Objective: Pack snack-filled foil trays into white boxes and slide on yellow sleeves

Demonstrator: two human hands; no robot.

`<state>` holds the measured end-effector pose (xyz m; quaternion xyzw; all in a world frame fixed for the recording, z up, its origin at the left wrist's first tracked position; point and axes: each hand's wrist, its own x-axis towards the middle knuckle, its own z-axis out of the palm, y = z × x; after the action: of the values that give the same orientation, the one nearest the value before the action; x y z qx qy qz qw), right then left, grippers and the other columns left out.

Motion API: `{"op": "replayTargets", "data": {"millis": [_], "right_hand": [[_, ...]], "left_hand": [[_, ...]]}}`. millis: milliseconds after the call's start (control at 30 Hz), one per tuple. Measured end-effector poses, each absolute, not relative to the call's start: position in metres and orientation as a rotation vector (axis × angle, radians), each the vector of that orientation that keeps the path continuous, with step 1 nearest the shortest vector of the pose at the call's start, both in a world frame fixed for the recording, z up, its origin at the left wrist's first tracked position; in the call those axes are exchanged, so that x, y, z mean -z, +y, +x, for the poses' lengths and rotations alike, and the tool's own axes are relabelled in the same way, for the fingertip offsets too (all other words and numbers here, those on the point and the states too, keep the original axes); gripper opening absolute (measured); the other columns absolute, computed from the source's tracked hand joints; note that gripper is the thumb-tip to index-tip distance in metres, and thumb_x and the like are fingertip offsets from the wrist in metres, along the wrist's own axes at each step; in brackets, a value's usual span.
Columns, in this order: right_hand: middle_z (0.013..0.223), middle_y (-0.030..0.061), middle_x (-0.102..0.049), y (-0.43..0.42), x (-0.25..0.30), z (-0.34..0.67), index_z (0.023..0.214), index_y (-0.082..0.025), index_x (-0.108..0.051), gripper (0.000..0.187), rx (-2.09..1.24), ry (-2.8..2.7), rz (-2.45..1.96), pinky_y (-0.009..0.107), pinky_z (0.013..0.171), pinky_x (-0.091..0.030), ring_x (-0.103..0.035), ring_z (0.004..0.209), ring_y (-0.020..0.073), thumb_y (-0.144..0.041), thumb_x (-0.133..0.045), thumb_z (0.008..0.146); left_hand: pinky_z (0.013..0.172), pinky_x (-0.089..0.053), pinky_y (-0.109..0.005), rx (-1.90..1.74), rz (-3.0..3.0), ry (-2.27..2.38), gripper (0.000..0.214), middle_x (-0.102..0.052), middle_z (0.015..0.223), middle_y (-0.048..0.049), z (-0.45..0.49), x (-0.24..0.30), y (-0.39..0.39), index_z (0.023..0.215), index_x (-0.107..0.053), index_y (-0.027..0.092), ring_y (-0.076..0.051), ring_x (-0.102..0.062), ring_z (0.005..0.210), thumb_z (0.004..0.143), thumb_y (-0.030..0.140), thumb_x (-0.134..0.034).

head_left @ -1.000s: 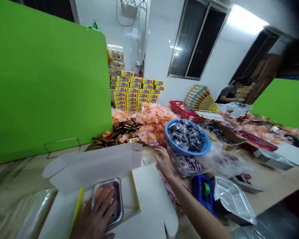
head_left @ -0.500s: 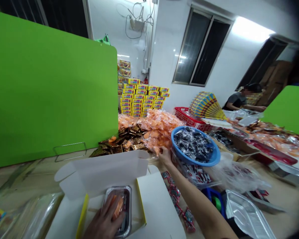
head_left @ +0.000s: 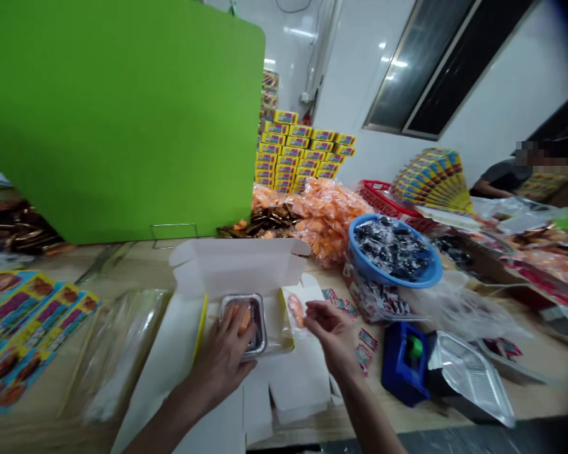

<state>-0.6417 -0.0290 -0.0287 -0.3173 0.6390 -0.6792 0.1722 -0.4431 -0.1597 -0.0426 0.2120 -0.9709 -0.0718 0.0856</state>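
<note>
My left hand (head_left: 224, 356) lies on a small foil tray (head_left: 244, 323) that sits inside an open white carton (head_left: 239, 272), fingers spread over orange packets in the tray. My right hand (head_left: 331, 331) is just right of the carton, pinching a clear packet with an orange snack (head_left: 296, 309) in it. Behind the carton lies a heap of orange snack packets (head_left: 329, 214) and a pile of brown-gold packets (head_left: 265, 221).
A blue bowl of black packets (head_left: 392, 249) stands right of the carton, above small red-white sachets (head_left: 376, 299). A blue tape dispenser (head_left: 402, 359) and an empty foil tray (head_left: 473, 378) lie right. Green divider (head_left: 113, 120) behind; flat printed cartons (head_left: 23, 321) left. Another person (head_left: 506, 176) sits far right.
My right hand has come back from the orange heap to the carton's right side, now with an orange packet in it. The view swung down and left; my left hand stayed on the tray.
</note>
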Motion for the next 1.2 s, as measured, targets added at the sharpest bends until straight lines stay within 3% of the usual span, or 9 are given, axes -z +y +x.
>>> {"op": "replayTargets", "data": {"millis": [67,200,367,500,633,733,833,1000,1200], "right_hand": [[0.083,0.0047,-0.064,-0.045,0.031,-0.620,0.090,-0.018,-0.064,0.015,1.709,2.033,-1.242,0.030,0.070,-0.047,-0.058,0.075,0.0169,-0.014,-0.057,0.078],[0.085,0.0083,-0.062,-0.072,0.031,-0.607,0.086,-0.015,-0.063,0.029,1.007,2.439,-1.808,0.029,0.070,-0.041,-0.055,0.077,0.0189,0.002,-0.042,0.075],[0.077,0.0037,-0.061,-0.082,0.029,-0.606,0.081,-0.016,-0.061,0.014,0.572,2.273,-1.939,0.024,0.058,-0.032,-0.054,0.065,0.0137,-0.007,-0.050,0.081],[0.072,0.0044,-0.063,-0.083,0.031,-0.604,0.074,-0.015,-0.062,0.010,0.375,2.296,-2.039,0.030,0.065,-0.030,-0.054,0.066,0.0161,-0.011,-0.056,0.081],[0.072,0.0052,-0.066,-0.080,0.026,-0.606,0.069,-0.017,-0.063,0.016,0.418,2.339,-2.011,0.033,0.072,-0.030,-0.057,0.078,0.0209,-0.014,-0.056,0.083],[0.083,0.0050,-0.069,-0.083,0.018,-0.600,0.089,-0.018,-0.064,0.013,0.685,2.362,-1.908,0.030,0.073,-0.032,-0.060,0.080,0.0186,-0.014,-0.051,0.087],[0.092,0.0071,-0.069,-0.095,0.011,-0.586,0.102,-0.016,-0.060,0.017,0.760,2.340,-1.898,0.029,0.074,-0.036,-0.062,0.084,0.0199,-0.025,-0.055,0.088],[0.093,0.0128,-0.070,-0.121,0.011,-0.563,0.101,-0.014,-0.059,0.038,0.455,2.418,-1.839,0.031,0.069,-0.041,-0.065,0.083,0.0259,-0.048,-0.048,0.088],[0.088,0.0140,-0.071,-0.143,0.013,-0.559,0.085,-0.014,-0.068,0.019,0.520,2.374,-1.660,0.030,0.072,-0.042,-0.065,0.086,0.0242,-0.025,-0.053,0.079]], "left_hand": [[0.105,-0.033,-0.057,0.239,0.641,-2.902,0.063,-0.030,0.151,-0.0149,-0.443,0.043,-0.161,0.134,-0.046,0.023,-0.038,-0.021,0.140,0.073,0.026,-0.064],[0.108,-0.030,-0.056,0.252,0.669,-2.903,0.069,-0.030,0.152,-0.0145,-0.441,0.046,-0.161,0.138,-0.042,0.022,-0.038,-0.018,0.141,0.072,0.028,-0.064],[0.108,-0.028,-0.060,0.319,0.740,-2.887,0.075,-0.027,0.153,-0.0148,-0.440,0.039,-0.158,0.137,-0.043,0.023,-0.040,-0.016,0.141,0.068,0.031,-0.070],[0.109,-0.028,-0.060,0.532,0.767,-2.820,0.091,-0.026,0.153,-0.0165,-0.438,0.032,-0.160,0.140,-0.040,0.023,-0.041,-0.015,0.141,0.059,0.041,-0.077],[0.110,-0.035,-0.049,0.606,0.829,-2.539,0.063,-0.035,0.147,-0.0183,-0.433,0.028,-0.169,0.135,-0.043,0.016,-0.032,-0.031,0.138,0.077,0.032,-0.062],[0.106,-0.041,-0.046,0.550,0.862,-2.389,0.046,-0.050,0.133,-0.0144,-0.428,0.029,-0.175,0.126,-0.046,0.018,-0.028,-0.046,0.127,0.081,0.023,-0.052],[0.096,-0.048,-0.045,0.527,0.875,-2.365,0.043,-0.059,0.116,-0.0111,-0.425,0.032,-0.173,0.118,-0.046,0.020,-0.027,-0.057,0.112,0.076,0.019,-0.056],[0.082,-0.054,-0.042,0.498,0.926,-2.296,0.047,-0.059,0.100,-0.0085,-0.427,0.040,-0.164,0.109,-0.041,0.019,-0.025,-0.060,0.096,0.068,0.014,-0.064],[0.087,-0.052,-0.044,0.516,0.902,-2.260,0.054,-0.055,0.108,-0.0109,-0.428,0.045,-0.162,0.114,-0.037,0.018,-0.027,-0.057,0.104,0.070,0.019,-0.067]]}}
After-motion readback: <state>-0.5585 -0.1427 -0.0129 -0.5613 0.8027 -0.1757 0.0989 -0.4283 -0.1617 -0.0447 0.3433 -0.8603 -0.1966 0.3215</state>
